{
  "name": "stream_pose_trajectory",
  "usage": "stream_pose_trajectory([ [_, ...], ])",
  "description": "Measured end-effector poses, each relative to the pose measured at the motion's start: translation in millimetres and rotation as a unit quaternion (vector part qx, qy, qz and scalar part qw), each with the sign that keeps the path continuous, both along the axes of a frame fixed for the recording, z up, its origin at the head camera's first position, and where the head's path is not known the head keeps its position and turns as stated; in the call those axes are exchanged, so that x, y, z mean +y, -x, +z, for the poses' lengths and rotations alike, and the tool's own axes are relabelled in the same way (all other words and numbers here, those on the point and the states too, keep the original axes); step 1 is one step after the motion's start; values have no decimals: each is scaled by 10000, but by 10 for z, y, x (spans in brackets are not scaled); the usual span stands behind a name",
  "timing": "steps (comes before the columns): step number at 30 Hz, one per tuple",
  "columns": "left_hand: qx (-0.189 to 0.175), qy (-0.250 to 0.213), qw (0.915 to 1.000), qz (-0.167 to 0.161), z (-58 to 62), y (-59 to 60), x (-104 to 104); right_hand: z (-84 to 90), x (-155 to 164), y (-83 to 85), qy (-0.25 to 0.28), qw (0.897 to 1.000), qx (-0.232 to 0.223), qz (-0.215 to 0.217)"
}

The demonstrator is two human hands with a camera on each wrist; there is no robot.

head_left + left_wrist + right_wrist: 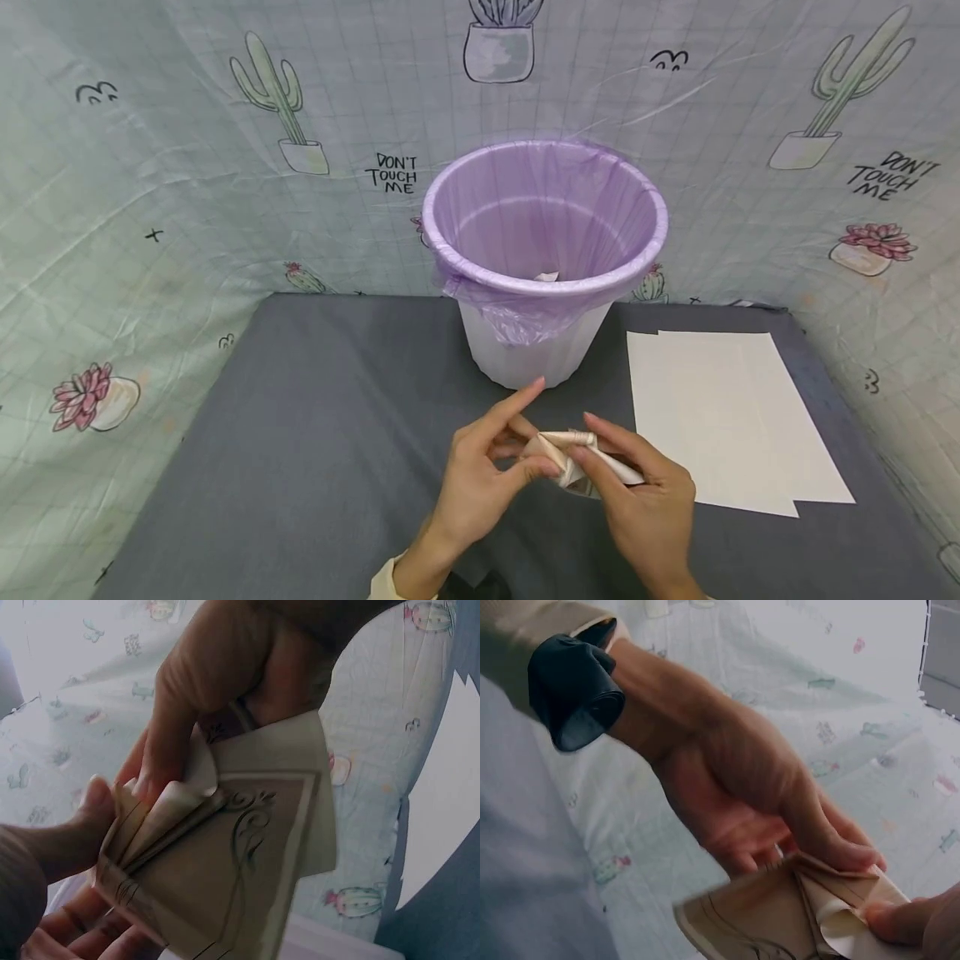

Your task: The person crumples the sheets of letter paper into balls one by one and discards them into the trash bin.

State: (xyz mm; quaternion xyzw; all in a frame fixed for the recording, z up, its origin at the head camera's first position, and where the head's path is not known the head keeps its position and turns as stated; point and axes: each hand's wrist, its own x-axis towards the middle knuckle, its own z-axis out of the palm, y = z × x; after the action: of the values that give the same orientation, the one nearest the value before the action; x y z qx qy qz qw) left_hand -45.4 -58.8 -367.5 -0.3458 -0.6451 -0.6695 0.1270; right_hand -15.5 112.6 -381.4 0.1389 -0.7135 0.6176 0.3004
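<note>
Left hand (480,475) and right hand (645,500) meet, fingers curled, pinching together.

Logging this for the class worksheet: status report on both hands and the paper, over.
Left hand and right hand both pinch the folded cream paper piece above the grey table. White bin with purple liner behind, white sheets alongside. Nothing in the way.

Folded paper (572,463) partly hidden by fingers; scrap (547,276) in bin (545,258) too small to identify.
</note>
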Motion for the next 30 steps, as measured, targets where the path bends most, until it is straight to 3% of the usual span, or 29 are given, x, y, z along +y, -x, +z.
stream_pose_trajectory([
  [5,501,146,9983,247,3,112,-3,46,22,119,-184,9991,-275,249],
  [9,922,45,9915,921,-90,217,57,57,25,253,39,9982,-59,601],
  [14,1473,-174,9712,1862,-133,282,128,17,-21,377,230,9934,298,1082],
  [19,1898,-510,9517,2361,-181,295,161,26,-116,385,80,9909,577,1213],
  [21,1810,-693,9543,2273,-197,302,140,48,-157,378,78,9871,746,1414],
  [25,1126,-905,9731,1793,-186,319,48,56,-178,370,-7,9819,880,1678],
  [28,501,-768,9848,1472,-151,304,-8,31,-116,369,-112,9875,605,1454],
  [30,272,-527,9897,1307,-128,274,-18,22,-51,361,-49,9931,238,1146],
])
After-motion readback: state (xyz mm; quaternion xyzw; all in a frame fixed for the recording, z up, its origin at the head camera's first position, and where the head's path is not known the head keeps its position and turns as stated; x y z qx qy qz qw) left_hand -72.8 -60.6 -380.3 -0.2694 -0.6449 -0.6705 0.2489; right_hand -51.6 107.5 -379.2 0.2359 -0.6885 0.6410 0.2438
